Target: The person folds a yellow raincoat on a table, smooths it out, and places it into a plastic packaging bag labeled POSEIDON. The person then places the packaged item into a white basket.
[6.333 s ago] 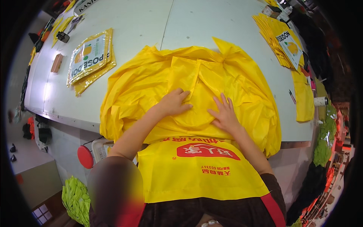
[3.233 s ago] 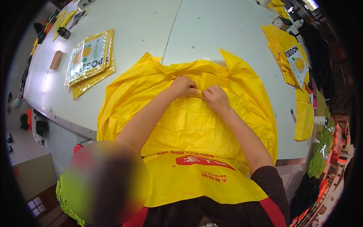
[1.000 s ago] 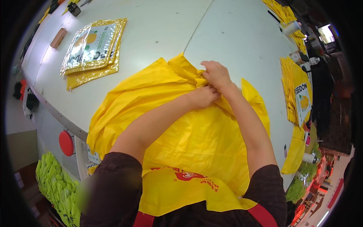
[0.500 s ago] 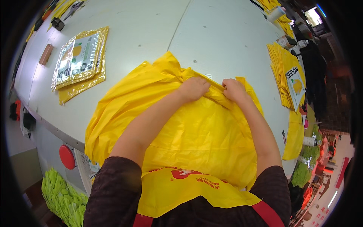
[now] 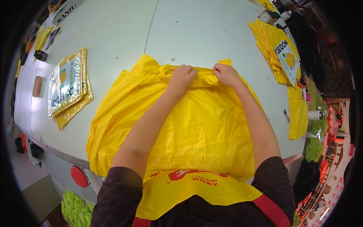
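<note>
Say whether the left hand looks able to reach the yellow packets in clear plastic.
Probably yes, if the left hand releases the glossy yellow cloth: only cloth and pale tabletop separate it from the packets.

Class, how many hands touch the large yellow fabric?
2: both at the far edge of the yellow fabric, the left hand near its middle, the right hand farther right.

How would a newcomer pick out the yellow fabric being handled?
Start at the near side of the big pale table. There the left hand and right hand hold the far end of the yellow fabric. It spreads loose and wrinkled, unlike the flat packages and red-printed apron.
</note>
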